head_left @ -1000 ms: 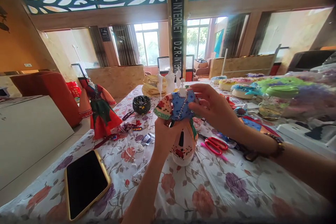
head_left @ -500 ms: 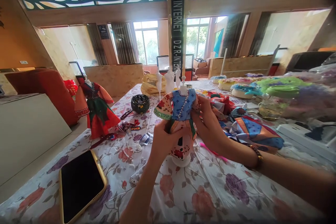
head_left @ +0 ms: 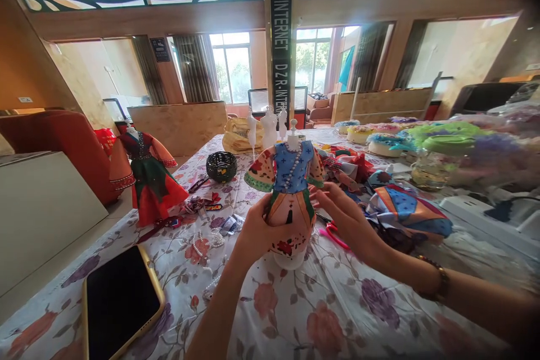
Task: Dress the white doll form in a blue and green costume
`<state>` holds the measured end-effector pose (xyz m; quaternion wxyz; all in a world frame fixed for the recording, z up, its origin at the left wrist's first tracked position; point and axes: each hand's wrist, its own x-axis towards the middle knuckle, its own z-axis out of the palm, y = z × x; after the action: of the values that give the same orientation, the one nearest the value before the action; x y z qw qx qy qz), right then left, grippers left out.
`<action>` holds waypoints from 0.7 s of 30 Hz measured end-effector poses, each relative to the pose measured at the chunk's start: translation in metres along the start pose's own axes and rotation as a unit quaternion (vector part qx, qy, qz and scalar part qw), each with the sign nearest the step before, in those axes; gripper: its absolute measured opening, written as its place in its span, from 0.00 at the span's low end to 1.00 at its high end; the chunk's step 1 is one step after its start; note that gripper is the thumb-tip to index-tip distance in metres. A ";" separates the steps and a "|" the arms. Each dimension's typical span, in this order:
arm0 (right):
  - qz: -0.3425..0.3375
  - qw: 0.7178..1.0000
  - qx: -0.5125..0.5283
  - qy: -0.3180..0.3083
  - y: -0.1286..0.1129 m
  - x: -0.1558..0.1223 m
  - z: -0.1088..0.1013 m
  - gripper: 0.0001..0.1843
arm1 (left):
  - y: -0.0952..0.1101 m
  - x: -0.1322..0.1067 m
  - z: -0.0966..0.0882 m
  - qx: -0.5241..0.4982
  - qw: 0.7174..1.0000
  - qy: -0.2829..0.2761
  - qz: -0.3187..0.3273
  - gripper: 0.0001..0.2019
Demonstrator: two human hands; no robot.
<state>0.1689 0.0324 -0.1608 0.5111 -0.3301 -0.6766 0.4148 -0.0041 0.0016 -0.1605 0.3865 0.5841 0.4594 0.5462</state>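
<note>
A small white dress form wearing a doll dress (head_left: 292,166) stands upright on the table in front of me. The dress has a blue top with a slanting row of beads, wide patterned sleeves and a pale printed skirt. My left hand (head_left: 264,230) is wrapped round the skirt at its left side, thumb across the front. Beside the right sleeve and waist is my right hand (head_left: 346,219), its fingers extended and loosely apart, with nothing seen in it. Whether its fingertips touch the dress I cannot tell. Red-handled scissors (head_left: 335,233) lie just beneath that hand.
A second dressed form in red and green (head_left: 147,174) stands at the left, behind a phone (head_left: 122,304). A black woven basket (head_left: 221,167), pearl strings (head_left: 215,239) and bare white forms (head_left: 269,128) are farther back. Fabric pieces (head_left: 409,211) and a green-lidded jar (head_left: 447,152) occupy the right.
My right hand has come off the dress's right sleeve, moving down and slightly right, its fingers opening. The left hand keeps its hold on the skirt. The whole view has shifted slightly.
</note>
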 end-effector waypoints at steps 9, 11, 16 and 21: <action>-0.053 0.996 0.072 0.015 0.001 0.001 0.009 0.11 | -0.001 0.002 0.003 -0.091 0.993 0.067 0.026 0.11; -0.036 0.994 0.099 0.004 -0.001 0.004 0.010 0.10 | -0.004 0.003 0.001 -0.085 0.994 0.062 0.031 0.11; -0.016 0.988 0.152 -0.027 -0.003 0.009 0.008 0.12 | -0.009 0.004 -0.004 -0.107 0.991 0.068 0.034 0.13; 0.010 0.984 0.176 -0.040 -0.001 0.013 0.007 0.14 | -0.013 0.005 -0.008 -0.130 0.977 0.151 0.080 0.08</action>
<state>0.1587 0.0410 -0.1552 0.5297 -0.2250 -0.6096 0.5452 -0.0139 0.0095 -0.1702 0.3406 0.4744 0.3893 0.7123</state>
